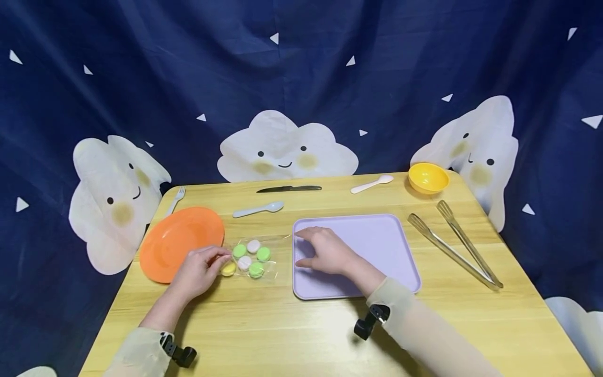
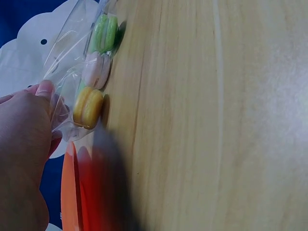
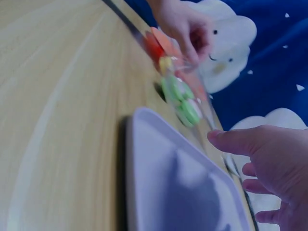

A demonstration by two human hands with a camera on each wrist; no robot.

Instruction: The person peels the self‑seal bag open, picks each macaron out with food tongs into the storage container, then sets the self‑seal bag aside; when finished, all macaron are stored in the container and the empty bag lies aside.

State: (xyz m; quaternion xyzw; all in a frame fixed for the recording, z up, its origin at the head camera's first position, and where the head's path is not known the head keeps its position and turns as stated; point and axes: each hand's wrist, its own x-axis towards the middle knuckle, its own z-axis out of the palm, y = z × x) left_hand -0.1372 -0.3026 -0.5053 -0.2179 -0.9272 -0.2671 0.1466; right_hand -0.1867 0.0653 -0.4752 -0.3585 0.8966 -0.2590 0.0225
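A clear plastic bag (image 1: pixel 270 269) holds several macarons in green, pale pink and yellow, such as the yellow macaron (image 2: pixel 88 107). My left hand (image 1: pixel 200 269) pinches the bag's left end between thumb and fingers, beside the orange plate (image 1: pixel 181 241). In the left wrist view the bag hangs from those fingertips, its macarons close over the wooden table. My right hand (image 1: pixel 327 251) is over the left part of the lilac tray (image 1: pixel 372 241), thumb and fingers spread apart. Nothing is in its grasp, and its fingertips point toward the bag's right end.
Behind the bag lie a light blue spoon (image 1: pixel 258 209) and a black knife (image 1: pixel 289 188). A pale spoon (image 1: pixel 372 184) and a yellow bowl (image 1: pixel 427 178) are at the back right. Metal tongs (image 1: pixel 457 251) lie right of the tray. A fork (image 1: pixel 176 201) lies behind the plate.
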